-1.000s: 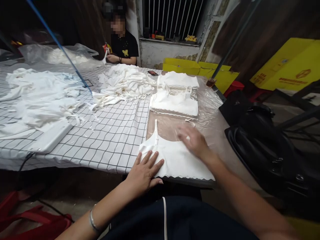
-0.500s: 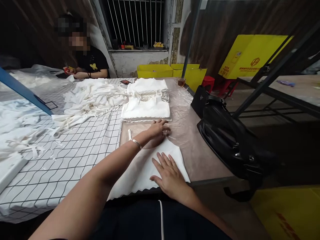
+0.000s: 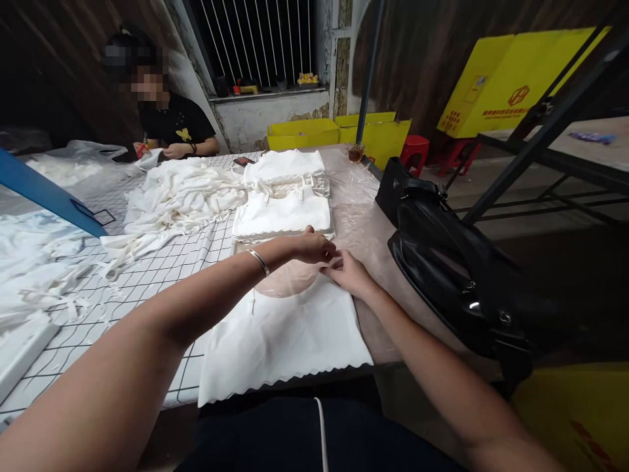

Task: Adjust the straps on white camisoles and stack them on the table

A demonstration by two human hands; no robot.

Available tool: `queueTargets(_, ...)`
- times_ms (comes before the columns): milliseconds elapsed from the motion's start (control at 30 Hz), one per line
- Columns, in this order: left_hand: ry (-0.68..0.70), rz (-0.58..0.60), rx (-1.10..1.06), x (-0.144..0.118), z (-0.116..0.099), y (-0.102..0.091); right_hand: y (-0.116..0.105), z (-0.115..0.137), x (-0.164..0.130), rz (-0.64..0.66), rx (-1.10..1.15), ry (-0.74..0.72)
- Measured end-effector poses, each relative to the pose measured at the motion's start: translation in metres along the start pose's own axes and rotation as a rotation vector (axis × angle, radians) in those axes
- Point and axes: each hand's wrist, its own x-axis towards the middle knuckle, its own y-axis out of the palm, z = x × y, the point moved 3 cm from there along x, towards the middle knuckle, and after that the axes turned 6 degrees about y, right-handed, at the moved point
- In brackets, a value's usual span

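A white camisole top (image 3: 285, 334) with a scalloped hem lies flat at the near edge of the table (image 3: 378, 255). My left hand (image 3: 314, 248) and my right hand (image 3: 348, 272) meet at the top's far right corner, fingers pinched on its strap there. My left wrist carries a silver bangle. The garment's left strap (image 3: 253, 303) lies loose on the cloth. The strap between my fingers is mostly hidden by my hands.
Two neat stacks of folded white tops (image 3: 284, 215) lie beyond my hands, with a loose heap of white garments (image 3: 177, 193) to their left. A black bag (image 3: 457, 269) sits at the table's right edge. A person in black (image 3: 170, 128) works at the far end. A glass (image 3: 356, 153) stands at the far right corner.
My right hand left the garment's lower part and moved up to join my left hand at the top right corner. The view shifted slightly.
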Motion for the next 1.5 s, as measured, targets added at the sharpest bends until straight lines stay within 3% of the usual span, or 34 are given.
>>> queueTargets(67,0.010,0.004,0.017,-0.002,0.000,-0.006,0.006,-0.003,0.012,0.179,0.001,0.108)
queueTargets(133,0.001,0.007,0.046,-0.006,0.005,-0.014,0.010,-0.006,0.014,0.227,-0.024,0.135)
queueTargets(267,-0.099,-0.006,0.091,-0.029,0.034,-0.033,0.009,-0.008,0.011,0.162,-0.093,0.084)
queueTargets(400,-0.190,-0.092,0.150,-0.070,0.069,-0.055,0.006,-0.007,0.010,0.115,-0.138,0.056)
queueTargets(533,-0.293,-0.189,0.224,-0.113,0.076,-0.081,0.006,-0.004,0.013,0.096,-0.145,0.047)
queueTargets(600,-0.364,-0.234,0.255,-0.128,0.062,-0.089,0.005,-0.001,0.012,0.070,-0.140,0.035)
queueTargets(667,-0.417,-0.302,0.287,-0.137,0.033,-0.088,0.000,0.002,0.005,0.005,-0.137,0.016)
queueTargets(733,-0.442,-0.402,0.300,-0.139,-0.009,-0.074,-0.005,0.006,-0.010,-0.049,-0.039,0.024)
queueTargets(767,-0.440,-0.453,0.285,-0.138,-0.032,-0.062,-0.006,0.006,-0.021,-0.015,0.067,0.057)
queueTargets(833,-0.420,-0.518,0.243,-0.132,-0.079,-0.033,-0.001,0.006,-0.048,0.224,0.373,0.185)
queueTargets(900,-0.328,-0.478,0.218,-0.124,-0.121,-0.002,0.007,0.007,-0.079,0.532,0.670,0.334)
queueTargets(933,-0.263,-0.453,0.183,-0.121,-0.137,0.010,0.010,0.008,-0.092,0.620,0.778,0.380)
queueTargets(1000,-0.139,-0.445,0.053,-0.120,-0.155,0.024,0.009,0.008,-0.108,0.629,0.913,0.415)
queueTargets(1067,-0.125,-0.531,-0.100,-0.123,-0.151,0.024,0.004,0.006,-0.112,0.546,0.954,0.423)
queueTargets(1167,-0.246,-0.641,-0.218,-0.118,-0.119,0.025,-0.003,0.008,-0.108,0.511,0.940,0.465)
queueTargets(1333,-0.167,-0.481,-0.258,-0.073,-0.076,0.045,-0.006,0.019,-0.104,0.632,0.861,0.424)
queueTargets(1500,-0.172,-0.555,-0.364,-0.047,-0.044,0.027,-0.018,0.009,-0.113,0.501,0.790,0.374)
